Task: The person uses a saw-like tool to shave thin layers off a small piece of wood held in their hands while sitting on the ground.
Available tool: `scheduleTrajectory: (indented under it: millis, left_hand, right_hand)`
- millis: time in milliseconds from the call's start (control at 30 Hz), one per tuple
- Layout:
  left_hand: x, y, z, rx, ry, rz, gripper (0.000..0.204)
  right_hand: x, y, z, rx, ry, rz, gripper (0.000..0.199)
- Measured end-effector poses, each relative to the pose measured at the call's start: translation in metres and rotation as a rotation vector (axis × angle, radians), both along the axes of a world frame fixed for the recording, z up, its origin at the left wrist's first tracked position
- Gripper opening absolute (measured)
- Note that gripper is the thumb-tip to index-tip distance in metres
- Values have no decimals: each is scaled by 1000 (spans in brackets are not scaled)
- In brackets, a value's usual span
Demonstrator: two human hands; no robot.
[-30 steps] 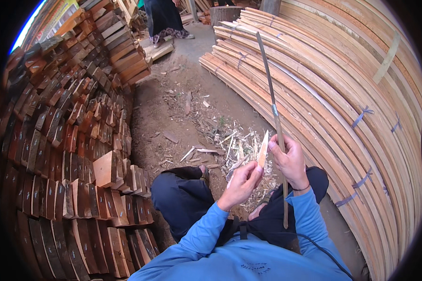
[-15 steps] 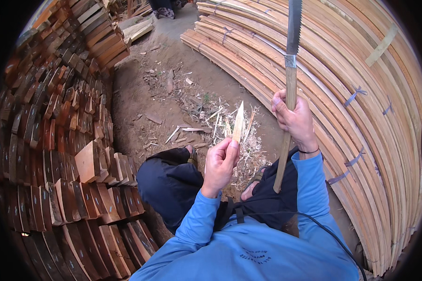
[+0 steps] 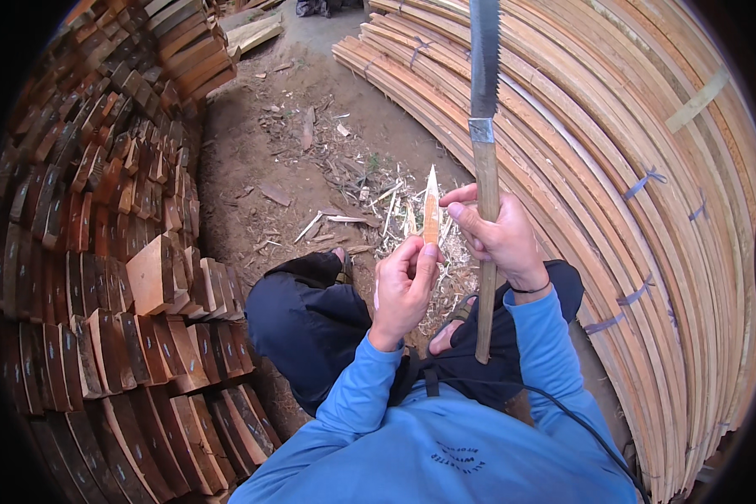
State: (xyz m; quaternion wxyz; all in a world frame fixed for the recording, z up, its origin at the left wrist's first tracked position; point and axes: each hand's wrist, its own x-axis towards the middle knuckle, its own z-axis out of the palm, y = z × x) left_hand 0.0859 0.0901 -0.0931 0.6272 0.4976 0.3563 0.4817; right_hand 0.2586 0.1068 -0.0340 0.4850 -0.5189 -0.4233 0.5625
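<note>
My left hand (image 3: 405,286) pinches the lower end of a short pointed wooden stake (image 3: 432,210), its sharpened tip pointing up and away from me. Just right of it, my right hand (image 3: 504,239) holds a saw (image 3: 485,151) upright by its long wooden handle. The dark toothed blade rises to the top of the picture, with a pale metal collar where it meets the handle. My right index finger stretches out toward the stake, close to its edge; whether it touches cannot be told.
Stacked wood blocks (image 3: 155,277) rise along the left. Long bundled slats (image 3: 563,151), tied with purple strips (image 3: 644,182), lie along the right. Pale shavings (image 3: 449,260) and wood scraps litter the dirt floor (image 3: 244,185) ahead. A black cable (image 3: 563,399) runs across my lap.
My right hand has moved left with the saw, close to the stake, and its index finger now extends. My left hand has shifted slightly to the right and still holds the stake.
</note>
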Motion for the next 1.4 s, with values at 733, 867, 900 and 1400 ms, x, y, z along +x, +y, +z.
scheduleTrajectory:
  millis: [733, 867, 900, 1400]
  left_hand:
    - [-4, 1, -6, -80, -55, -43, 24]
    - [-5, 0, -4, -93, -194, -62, 23]
    - [-5, 0, -3, -76, -190, -49, 22]
    - [-7, 3, -4, -345, -317, -94, 30]
  right_hand:
    - [-6, -2, -2, -9, 69, 51, 16]
    - [7, -3, 10, 2, -103, -44, 17]
    - [14, -3, 11, 14, -204, -54, 17]
    - [66, -56, -15, 217, -1031, 60, 52]
